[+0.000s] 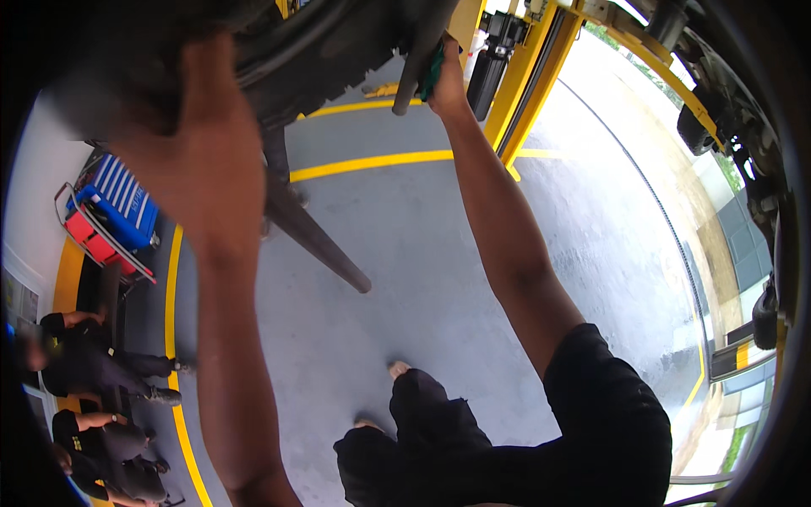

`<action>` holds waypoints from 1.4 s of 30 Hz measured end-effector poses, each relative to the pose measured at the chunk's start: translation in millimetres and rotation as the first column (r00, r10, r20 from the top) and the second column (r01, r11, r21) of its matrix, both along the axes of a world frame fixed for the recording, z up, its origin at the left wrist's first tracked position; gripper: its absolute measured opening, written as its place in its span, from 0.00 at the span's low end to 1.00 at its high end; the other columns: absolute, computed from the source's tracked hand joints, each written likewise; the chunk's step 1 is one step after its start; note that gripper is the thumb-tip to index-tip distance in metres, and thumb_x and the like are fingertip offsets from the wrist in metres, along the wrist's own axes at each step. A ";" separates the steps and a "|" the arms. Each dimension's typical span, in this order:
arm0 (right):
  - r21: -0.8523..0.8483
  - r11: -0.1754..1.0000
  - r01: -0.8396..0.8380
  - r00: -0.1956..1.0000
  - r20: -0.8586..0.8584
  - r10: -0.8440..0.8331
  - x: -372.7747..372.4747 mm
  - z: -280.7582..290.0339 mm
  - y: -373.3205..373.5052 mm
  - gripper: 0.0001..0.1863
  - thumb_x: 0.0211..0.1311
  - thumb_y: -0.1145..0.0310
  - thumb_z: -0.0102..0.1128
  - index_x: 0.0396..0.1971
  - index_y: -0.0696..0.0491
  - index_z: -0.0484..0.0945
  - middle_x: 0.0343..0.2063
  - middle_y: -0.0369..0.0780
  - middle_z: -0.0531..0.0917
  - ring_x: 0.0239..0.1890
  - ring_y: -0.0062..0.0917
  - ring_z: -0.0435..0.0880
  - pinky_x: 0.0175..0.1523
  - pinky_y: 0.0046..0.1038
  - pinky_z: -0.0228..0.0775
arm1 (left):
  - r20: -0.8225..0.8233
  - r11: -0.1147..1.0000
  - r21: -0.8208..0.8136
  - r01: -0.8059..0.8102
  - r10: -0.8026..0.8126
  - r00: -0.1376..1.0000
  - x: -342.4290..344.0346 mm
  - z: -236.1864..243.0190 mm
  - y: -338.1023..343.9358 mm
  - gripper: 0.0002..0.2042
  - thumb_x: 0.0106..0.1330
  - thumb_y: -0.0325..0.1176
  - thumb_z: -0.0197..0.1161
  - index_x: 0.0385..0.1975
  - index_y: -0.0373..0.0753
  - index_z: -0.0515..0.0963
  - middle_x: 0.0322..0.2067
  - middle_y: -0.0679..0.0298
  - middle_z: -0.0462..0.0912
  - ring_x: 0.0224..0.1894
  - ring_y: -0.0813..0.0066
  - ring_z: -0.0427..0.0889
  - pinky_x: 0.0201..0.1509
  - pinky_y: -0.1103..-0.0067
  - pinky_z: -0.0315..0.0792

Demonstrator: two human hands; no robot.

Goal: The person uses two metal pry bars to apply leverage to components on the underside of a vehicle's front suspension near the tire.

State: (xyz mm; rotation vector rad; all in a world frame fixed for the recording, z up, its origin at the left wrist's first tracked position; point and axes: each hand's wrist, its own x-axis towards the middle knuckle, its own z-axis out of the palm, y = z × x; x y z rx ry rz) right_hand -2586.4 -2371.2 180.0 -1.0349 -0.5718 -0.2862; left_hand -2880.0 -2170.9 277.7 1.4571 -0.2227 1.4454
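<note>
Overhead, a large black tyre (329, 63) with a notched tread edge fills the top of the view. My left hand (203, 160) is raised against its dark left side, thumb pointing up; motion blurs the hand and its fingertips fade into the dark. On the other side, my right hand (448, 78) is closed around a small dark green thing (432, 74), its kind partly hidden by my fingers. Just left of that hand hangs a dark rod-like part (410, 80). Both my arms reach upward.
A dark metal bar (317, 237) slants below the tyre. Yellow lift posts (528, 84) stand right of my right hand. A blue and red tool cart (118, 207) is at left, near two seated people (110, 355). Another raised vehicle's underside (752, 160) shows at far right.
</note>
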 end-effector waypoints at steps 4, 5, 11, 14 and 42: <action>0.062 0.997 -0.035 0.997 0.072 0.031 23.1 -39.0 7.5 0.26 0.81 0.50 0.35 0.62 0.51 0.72 0.49 0.39 0.81 0.48 0.26 0.81 0.57 0.30 0.75 | -0.255 0.992 -0.117 0.038 -0.067 0.965 -4.1 -5.8 1.3 0.16 0.76 0.34 0.55 0.57 0.34 0.77 0.35 0.59 0.78 0.27 0.81 0.74 0.27 0.82 0.64; -0.069 0.970 0.234 0.966 0.131 -0.224 55.5 -56.1 -6.3 0.25 0.80 0.49 0.38 0.58 0.52 0.74 0.45 0.40 0.82 0.46 0.27 0.82 0.53 0.29 0.76 | -0.226 0.999 -0.037 -0.037 0.027 0.974 -5.2 -3.5 -3.4 0.16 0.76 0.33 0.56 0.58 0.34 0.78 0.35 0.59 0.78 0.26 0.80 0.74 0.27 0.82 0.64; -0.314 0.948 -0.044 0.993 0.087 0.075 94.9 -83.3 18.2 0.23 0.79 0.55 0.36 0.60 0.51 0.74 0.44 0.42 0.84 0.42 0.25 0.83 0.45 0.27 0.78 | -0.078 0.993 0.089 -0.079 0.086 0.993 -0.2 -1.8 10.8 0.19 0.73 0.38 0.63 0.57 0.32 0.77 0.34 0.58 0.81 0.27 0.77 0.77 0.28 0.81 0.67; -0.301 0.933 -0.196 0.980 -0.091 0.177 129.4 -96.5 -9.6 0.26 0.82 0.53 0.32 0.59 0.53 0.75 0.49 0.40 0.86 0.50 0.26 0.86 0.60 0.27 0.76 | -0.354 0.938 -0.117 -0.325 0.266 0.896 3.0 10.8 -12.9 0.24 0.70 0.44 0.68 0.57 0.32 0.77 0.38 0.56 0.83 0.27 0.76 0.78 0.30 0.81 0.70; -0.264 0.943 0.203 0.974 -0.045 -0.222 61.2 -133.1 25.2 0.19 0.73 0.59 0.40 0.47 0.56 0.77 0.35 0.50 0.83 0.38 0.35 0.83 0.43 0.35 0.71 | -0.151 0.964 -0.075 -0.255 0.241 0.959 1.0 27.8 -11.9 0.18 0.64 0.33 0.60 0.41 0.19 0.81 0.38 0.43 0.88 0.38 0.49 0.88 0.45 0.62 0.77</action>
